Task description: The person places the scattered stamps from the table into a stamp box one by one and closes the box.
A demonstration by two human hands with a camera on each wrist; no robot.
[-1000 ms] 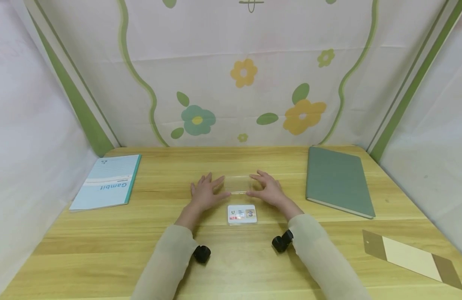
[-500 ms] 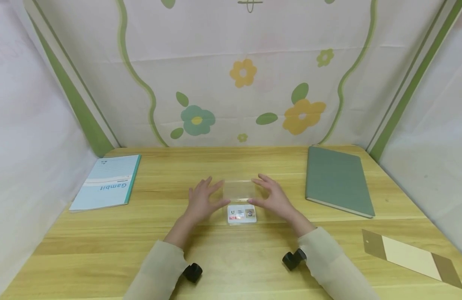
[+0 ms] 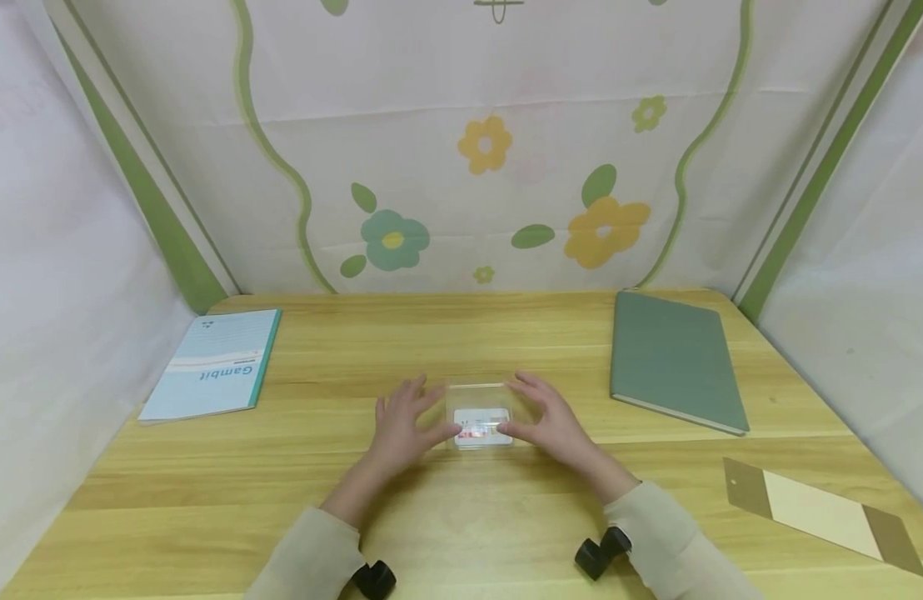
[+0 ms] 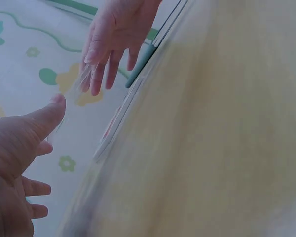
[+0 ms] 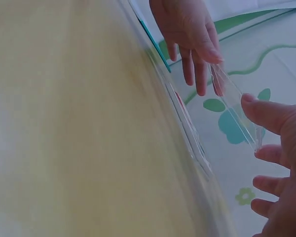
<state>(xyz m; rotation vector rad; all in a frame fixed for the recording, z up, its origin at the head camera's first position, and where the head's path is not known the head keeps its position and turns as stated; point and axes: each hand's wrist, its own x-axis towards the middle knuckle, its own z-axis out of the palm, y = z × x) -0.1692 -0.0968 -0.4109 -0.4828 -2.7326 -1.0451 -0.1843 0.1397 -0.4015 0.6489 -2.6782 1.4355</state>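
My left hand (image 3: 401,427) and right hand (image 3: 555,425) pinch opposite ends of a clear plastic lid (image 5: 237,111) between thumb and fingers. In both wrist views it is held off the table, apart from a flat clear case (image 5: 187,126) lying below. A white printed card with a red patch lies in that case. From the head view the lid overlaps the card, which shows through it. The remaining fingers of each hand are spread in the air.
On the wooden table (image 3: 461,533), a light blue notebook (image 3: 214,367) lies at the left. A green hardcover book (image 3: 675,362) lies at the right, with a brown and cream strip (image 3: 821,517) nearer me. Flowered cloth (image 3: 506,192) stands behind.
Both hands have brought the clear lid nearer to me, from beyond the case to over it. The case, notebook, book and strip have stayed in place.
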